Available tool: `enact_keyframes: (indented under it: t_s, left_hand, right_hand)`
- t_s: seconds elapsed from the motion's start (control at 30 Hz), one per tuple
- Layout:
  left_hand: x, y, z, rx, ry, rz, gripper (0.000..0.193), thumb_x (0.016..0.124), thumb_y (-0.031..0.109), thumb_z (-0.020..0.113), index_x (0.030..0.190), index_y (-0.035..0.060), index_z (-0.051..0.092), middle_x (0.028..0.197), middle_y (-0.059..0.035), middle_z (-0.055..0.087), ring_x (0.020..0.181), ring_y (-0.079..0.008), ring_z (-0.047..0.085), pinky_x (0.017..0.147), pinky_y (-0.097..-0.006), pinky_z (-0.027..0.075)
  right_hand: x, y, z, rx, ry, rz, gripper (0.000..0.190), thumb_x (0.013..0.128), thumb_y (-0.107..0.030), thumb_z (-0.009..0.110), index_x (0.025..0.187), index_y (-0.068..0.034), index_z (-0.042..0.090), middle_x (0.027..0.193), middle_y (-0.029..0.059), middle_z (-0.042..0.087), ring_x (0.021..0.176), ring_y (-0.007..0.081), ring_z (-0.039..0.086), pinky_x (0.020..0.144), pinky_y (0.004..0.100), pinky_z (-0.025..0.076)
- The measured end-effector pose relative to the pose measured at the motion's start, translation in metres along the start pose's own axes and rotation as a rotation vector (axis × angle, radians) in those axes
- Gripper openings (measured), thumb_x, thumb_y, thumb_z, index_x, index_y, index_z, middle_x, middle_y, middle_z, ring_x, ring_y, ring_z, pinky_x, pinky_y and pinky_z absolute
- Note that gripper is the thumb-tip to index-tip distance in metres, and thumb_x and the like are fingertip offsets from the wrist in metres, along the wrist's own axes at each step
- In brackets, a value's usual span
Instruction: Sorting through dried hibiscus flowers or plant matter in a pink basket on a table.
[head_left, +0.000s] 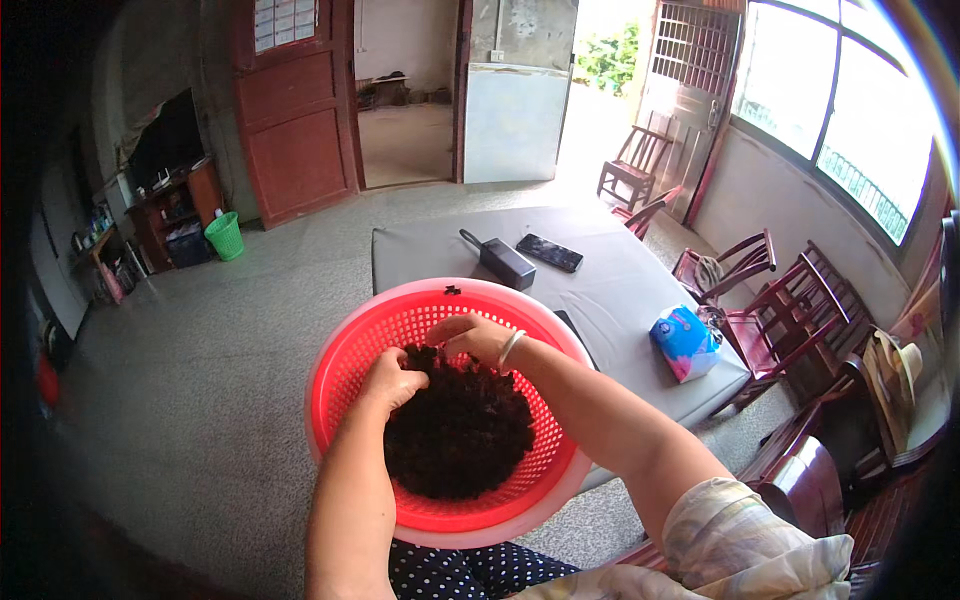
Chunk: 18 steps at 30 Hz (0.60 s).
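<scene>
A round red plastic basket (450, 517) with perforated walls and a pale outer rim stands before me, above my lap. In it lies a heap of dark, ragged, dried-looking pieces (459, 427); their exact kind is unclear. My left hand (393, 379) is at the heap's upper left edge, thumb and fingers closed around some of the dark material. Just to its right, my right hand (474, 337), with a pale bangle (512, 351) at the wrist, bends its fingers down to the heap's far edge. The right fingertips are partly hidden. One small dark scrap (452, 290) clings to the basket's far rim.
Beyond the basket, a grey-covered table (435, 225) bears a black box-shaped device with a strap (508, 262), a smartphone (550, 252) and a blue plastic package (685, 342). Wooden chairs (757, 330) line the right side. A green wastebasket (224, 235) stands at left.
</scene>
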<state>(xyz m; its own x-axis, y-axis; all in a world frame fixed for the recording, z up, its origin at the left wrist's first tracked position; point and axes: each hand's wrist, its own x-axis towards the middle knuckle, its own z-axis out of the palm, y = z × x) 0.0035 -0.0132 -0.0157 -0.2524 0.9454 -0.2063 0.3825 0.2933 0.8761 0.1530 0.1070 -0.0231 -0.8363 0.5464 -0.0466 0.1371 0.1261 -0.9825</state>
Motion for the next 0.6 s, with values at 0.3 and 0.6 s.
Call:
enact_keyframes:
  t_s: [0.3, 0.6]
  left_hand:
    - [0.016, -0.013, 0.031, 0.104, -0.073, -0.186, 0.07, 0.059, 0.004, 0.062, 0.124, -0.0015, 0.036, 0.125, -0.0203, 0.043, 0.121, -0.0306, 0.038, 0.1, -0.036, 0.03]
    - [-0.02, 0.024, -0.009, -0.32, -0.147, -0.11, 0.024, 0.066, 0.003, 0.059, 0.089, 0.0068, 0.056, 0.08, -0.0032, 0.056, 0.071, -0.0127, 0.054, 0.059, -0.0283, 0.045]
  right_hand:
    - [0.016, 0.054, 0.034, -0.309, 0.16, 0.01, 0.05, 0.056, -0.005, 0.06, 0.105, -0.003, 0.057, 0.088, 0.0142, 0.061, 0.084, 0.0249, 0.058, 0.075, 0.0333, 0.045]
    - [-0.006, -0.001, 0.013, -0.161, 0.024, 0.017, 0.043, 0.06, -0.01, 0.065, 0.1, 0.001, 0.06, 0.086, 0.0098, 0.064, 0.078, 0.0172, 0.058, 0.072, 0.0292, 0.045]
